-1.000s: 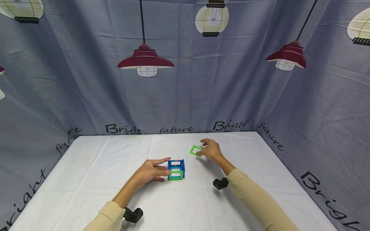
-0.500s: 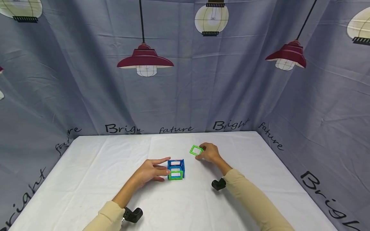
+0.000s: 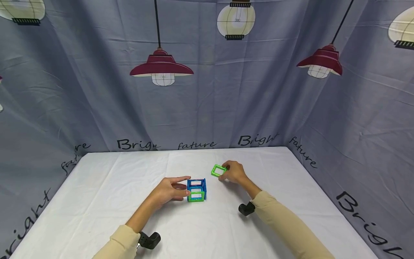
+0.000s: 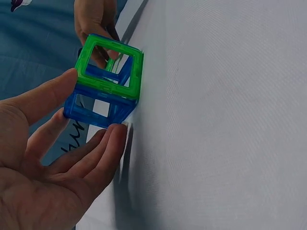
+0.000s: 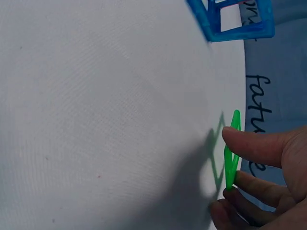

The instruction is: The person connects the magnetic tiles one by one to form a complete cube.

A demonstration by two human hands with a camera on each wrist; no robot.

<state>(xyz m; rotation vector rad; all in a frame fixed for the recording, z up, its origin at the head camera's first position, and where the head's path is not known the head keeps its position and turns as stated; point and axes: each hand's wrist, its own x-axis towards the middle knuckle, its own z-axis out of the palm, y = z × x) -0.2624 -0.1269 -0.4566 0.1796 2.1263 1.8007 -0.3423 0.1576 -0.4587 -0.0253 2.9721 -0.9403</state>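
Observation:
A small open box of see-through magnetic tiles (image 3: 205,189) stands near the table's middle, mostly blue with a green tile (image 4: 112,88) facing the person. My left hand (image 3: 165,191) holds it from the left: thumb at the green tile's edge, index finger stretched along to the back corner, other fingertips low at the blue side. Behind and right of the box, my right hand (image 3: 235,171) pinches a loose green square tile (image 3: 214,169) between thumb and fingers. In the right wrist view, this loose tile (image 5: 230,179) appears nearly edge-on, its shadow beside it.
A white cloth (image 3: 97,201) covers the table. Grey-blue curtains (image 3: 200,108) printed with lamps and lettering rise behind its back edge and along the sides. Black wrist cameras (image 3: 150,240) sit on both forearms.
My right hand's fingers have closed on the loose green tile, which now tilts and sits slightly nearer the box. The left hand and the box stay put.

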